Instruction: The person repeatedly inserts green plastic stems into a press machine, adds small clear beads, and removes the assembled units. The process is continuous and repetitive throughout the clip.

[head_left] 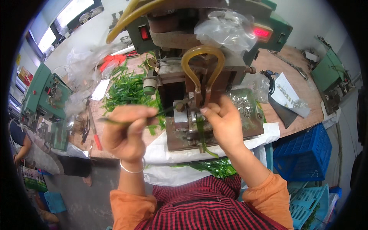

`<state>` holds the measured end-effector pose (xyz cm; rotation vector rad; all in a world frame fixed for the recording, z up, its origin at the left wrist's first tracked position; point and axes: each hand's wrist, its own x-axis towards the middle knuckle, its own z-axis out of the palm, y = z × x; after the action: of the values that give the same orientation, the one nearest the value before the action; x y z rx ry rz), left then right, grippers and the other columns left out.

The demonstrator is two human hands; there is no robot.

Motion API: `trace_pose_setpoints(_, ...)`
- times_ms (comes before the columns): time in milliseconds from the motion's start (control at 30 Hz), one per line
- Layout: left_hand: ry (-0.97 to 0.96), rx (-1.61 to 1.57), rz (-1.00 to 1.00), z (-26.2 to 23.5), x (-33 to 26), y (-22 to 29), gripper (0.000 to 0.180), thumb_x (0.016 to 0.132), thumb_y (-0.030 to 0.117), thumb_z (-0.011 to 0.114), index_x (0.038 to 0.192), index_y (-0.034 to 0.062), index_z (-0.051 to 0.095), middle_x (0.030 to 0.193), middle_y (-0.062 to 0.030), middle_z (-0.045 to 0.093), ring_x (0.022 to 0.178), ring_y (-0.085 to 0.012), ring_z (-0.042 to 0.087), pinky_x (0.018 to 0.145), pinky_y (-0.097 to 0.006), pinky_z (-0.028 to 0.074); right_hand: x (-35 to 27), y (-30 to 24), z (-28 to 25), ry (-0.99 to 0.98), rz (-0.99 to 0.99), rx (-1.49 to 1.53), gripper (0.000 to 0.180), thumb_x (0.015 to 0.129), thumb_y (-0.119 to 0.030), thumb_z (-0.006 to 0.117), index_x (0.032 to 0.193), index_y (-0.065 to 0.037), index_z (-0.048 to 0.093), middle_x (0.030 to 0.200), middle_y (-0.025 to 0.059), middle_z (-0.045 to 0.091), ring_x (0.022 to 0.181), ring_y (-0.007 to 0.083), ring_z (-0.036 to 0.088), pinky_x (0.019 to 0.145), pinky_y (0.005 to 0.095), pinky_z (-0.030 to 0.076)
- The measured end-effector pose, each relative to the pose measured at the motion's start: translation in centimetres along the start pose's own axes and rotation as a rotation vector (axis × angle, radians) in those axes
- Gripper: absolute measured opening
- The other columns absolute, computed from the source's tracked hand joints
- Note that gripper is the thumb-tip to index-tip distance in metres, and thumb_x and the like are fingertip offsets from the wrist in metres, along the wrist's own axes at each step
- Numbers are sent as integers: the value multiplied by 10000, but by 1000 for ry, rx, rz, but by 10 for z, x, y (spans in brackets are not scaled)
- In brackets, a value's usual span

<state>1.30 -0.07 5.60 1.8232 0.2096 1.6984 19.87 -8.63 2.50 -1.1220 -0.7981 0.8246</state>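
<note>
At a bench press with a yellowish tube loop, both my hands work close to its small metal fixture. My left hand, with a white bangle at its wrist, is closed round a thin dark tweezer-like tool pointing right toward the fixture. My right hand pinches at the fixture, just under the press head; what its fingertips hold is hidden. Beneath those fingertips a green leaf-like strip hangs down over the fixture's front. More green strips lie heaped left of the press.
A tray of small metal parts stands right of the fixture. Green strips lie on white sheeting by my lap. A red-handled tool rests at the left edge. A blue crate stands lower right; another person is far left.
</note>
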Motion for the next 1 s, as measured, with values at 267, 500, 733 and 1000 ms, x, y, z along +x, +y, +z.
trace_pose_setpoints(267, -26, 84, -99, 12, 11, -5, 69, 953, 8, 622, 976, -56, 615, 934, -164, 695, 750, -162, 681, 626, -261, 570, -8, -21, 7, -76, 166, 149, 462, 832, 108, 516, 1290, 71, 461, 1171, 172, 625, 1102, 213, 586, 931, 298, 450)
trace_pose_setpoints(500, -507, 547, 448, 43, -46, -4, 227, 769, 135, 794, 969, 68, 710, 998, -106, 725, 551, -107, 525, 467, -246, 380, 8, 4, -41, -1, -225, -710, 456, 847, -25, 570, 1298, 30, 548, 1207, 253, 642, 1160, 375, 618, 994, 409, 488)
trace_pose_setpoints(733, -494, 473, 524, 47, -58, -26, 249, 738, 160, 819, 935, 67, 698, 974, -103, 706, 543, -111, 530, 460, -248, 386, 9, 64, -165, 532, -318, -531, 404, 882, 21, 584, 1285, 6, 565, 1257, 146, 617, 1164, 236, 583, 1015, 340, 440)
trace_pose_setpoints(1000, -472, 458, 379, 42, -66, -17, 280, 731, 127, 806, 982, 55, 705, 1069, -128, 713, 560, -141, 564, 488, -257, 431, -30, 58, -137, 339, -196, -1304, 175, 780, -85, 728, 954, -65, 712, 946, 110, 662, 890, 287, 620, 781, 390, 494)
